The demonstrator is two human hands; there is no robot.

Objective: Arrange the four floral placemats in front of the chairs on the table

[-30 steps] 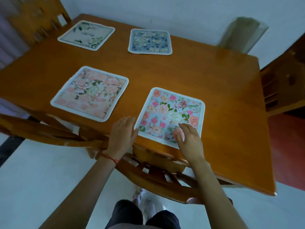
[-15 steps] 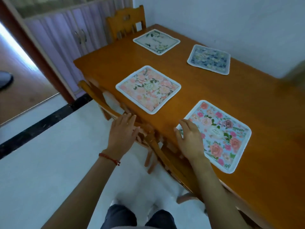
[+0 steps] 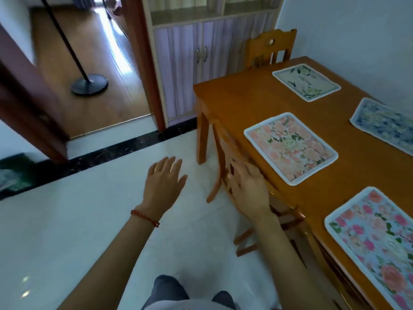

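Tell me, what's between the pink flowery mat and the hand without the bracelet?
In the head view, a wooden chair's top rail and a bare strip of table edge lie between the right hand and the pink placemat.

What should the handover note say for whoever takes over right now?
Left hand: open, over the floor, holds nothing.
Right hand: open, fingers loose, in front of a chair back; contact unclear.
All four placemats lie flat on the table: pink mat, blue rose mat, cream mat, navy mat.
Done: all four mats laid out.
Left: probably nothing; the far chair sits near the cream mat, any chair for the navy mat is out of view.
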